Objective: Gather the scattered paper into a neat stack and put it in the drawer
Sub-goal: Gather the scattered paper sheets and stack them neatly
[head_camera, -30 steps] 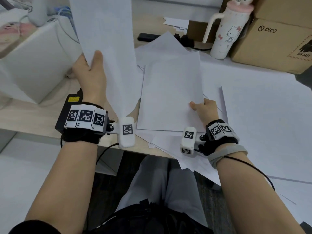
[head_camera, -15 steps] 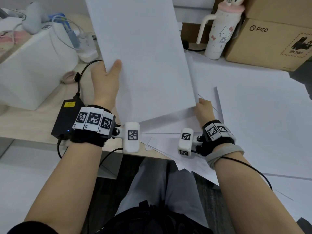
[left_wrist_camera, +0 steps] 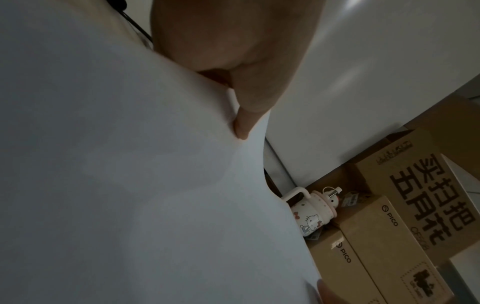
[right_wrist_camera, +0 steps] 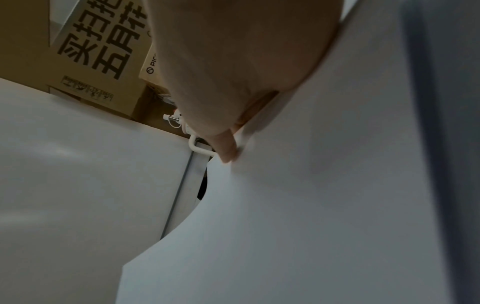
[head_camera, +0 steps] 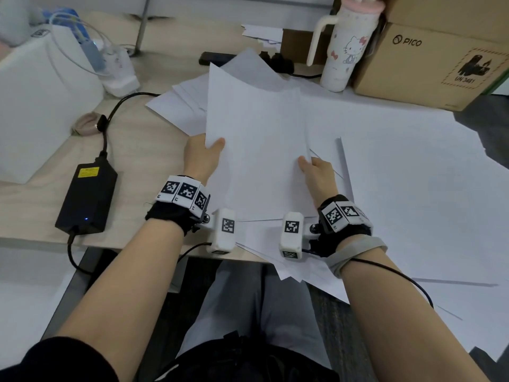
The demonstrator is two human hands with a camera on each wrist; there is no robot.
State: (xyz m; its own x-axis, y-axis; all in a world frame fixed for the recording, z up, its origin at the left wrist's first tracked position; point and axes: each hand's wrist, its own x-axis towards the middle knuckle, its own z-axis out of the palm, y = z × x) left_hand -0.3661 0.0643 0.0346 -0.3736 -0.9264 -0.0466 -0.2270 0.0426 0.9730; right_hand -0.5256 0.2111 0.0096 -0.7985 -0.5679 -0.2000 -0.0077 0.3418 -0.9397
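the left hand and right hand each pinch a side edge of a few white paper sheets, thumbs on top, holding them just above the light wooden desk. many loose white sheets lie scattered there, so gathering looks barely begun; no drawer is visible.

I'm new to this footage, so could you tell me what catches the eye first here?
White paper sprawls over the desk's middle and right. Both hands, the left hand and the right hand, pinch the sheets at center. Behind stand a cat-print tumbler and a cardboard box.
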